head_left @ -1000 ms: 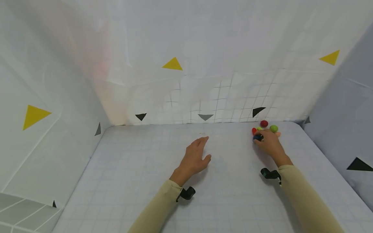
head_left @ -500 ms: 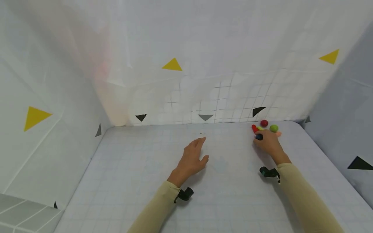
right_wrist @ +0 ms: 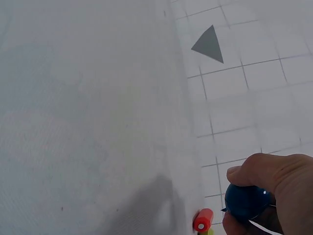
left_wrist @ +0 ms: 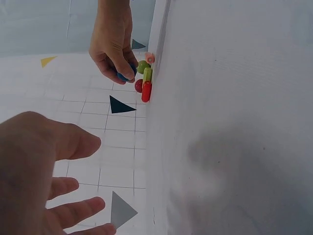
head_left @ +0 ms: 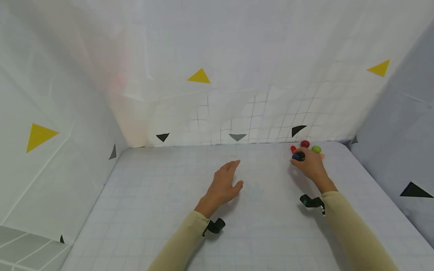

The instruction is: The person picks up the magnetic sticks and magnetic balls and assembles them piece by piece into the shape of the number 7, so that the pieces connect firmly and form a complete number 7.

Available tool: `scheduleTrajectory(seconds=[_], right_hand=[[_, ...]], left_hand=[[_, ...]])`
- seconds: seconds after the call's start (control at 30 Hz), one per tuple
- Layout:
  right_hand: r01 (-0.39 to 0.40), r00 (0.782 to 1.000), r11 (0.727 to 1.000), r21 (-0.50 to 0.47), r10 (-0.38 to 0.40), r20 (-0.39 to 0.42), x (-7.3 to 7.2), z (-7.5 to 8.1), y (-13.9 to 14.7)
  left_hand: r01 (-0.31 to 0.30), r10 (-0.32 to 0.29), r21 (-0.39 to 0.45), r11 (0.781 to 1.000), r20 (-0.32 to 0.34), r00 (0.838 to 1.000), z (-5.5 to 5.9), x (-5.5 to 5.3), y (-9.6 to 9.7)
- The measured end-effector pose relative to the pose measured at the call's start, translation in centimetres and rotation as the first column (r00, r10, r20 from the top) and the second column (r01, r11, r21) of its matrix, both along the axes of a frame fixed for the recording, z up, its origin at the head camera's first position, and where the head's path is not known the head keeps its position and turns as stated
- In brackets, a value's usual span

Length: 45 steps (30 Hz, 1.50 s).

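My right hand pinches a glossy dark blue ball between thumb and fingers at the back right of the table. In the left wrist view the blue ball is raised off the surface, above a small cluster. That cluster holds a red ball, a green ball, a short red cylinder, a yellow-green piece and a pinkish piece. The hand partly covers the cluster in the head view. My left hand hovers mid-table, fingers relaxed and apart, holding nothing.
A white table with a faint grid lies under both hands. White sheeting walls it in at the back and both sides, marked with yellow, black and grey triangles. Each wrist carries a small black camera.
My right hand has lifted the blue ball slightly and drawn it a little left, away from the cluster. The left hand has shifted slightly left, still relaxed.
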State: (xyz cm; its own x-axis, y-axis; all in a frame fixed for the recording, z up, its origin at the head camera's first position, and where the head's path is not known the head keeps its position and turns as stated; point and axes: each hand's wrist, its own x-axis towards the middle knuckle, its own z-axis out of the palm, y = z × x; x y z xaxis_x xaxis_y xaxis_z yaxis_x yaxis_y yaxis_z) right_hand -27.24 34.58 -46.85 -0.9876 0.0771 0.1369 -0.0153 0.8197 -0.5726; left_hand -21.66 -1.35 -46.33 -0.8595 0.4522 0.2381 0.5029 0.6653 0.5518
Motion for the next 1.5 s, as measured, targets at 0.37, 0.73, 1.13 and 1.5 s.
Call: scheduleTrajectory(seconds=[0.37,0.73,1.13,1.5], right_hand=[[-0.019,0.998,0.993,-0.115,0.011,-0.068,0.8,1.2,-1.7],[-0.126,0.968,0.977,-0.173,0.083,-0.236,2.3,3.1,-5.1],[-0.173,0.966,0.960,-0.222,0.122,-0.226,3.6,3.9,-9.2],[-0.286,0.949,0.908,-0.306,0.223,-0.225,4.3,4.2,-13.4]], left_hand=[[-0.027,0.025,0.046,0.999,0.035,0.999,0.4,0.0,-0.6],[-0.041,0.040,0.127,0.991,0.012,0.999,1.4,0.0,-1.5],[-0.057,0.060,0.187,0.981,-0.012,0.998,1.9,0.3,-2.7],[-0.084,0.094,0.208,0.975,-0.041,0.995,2.4,0.7,-4.9]])
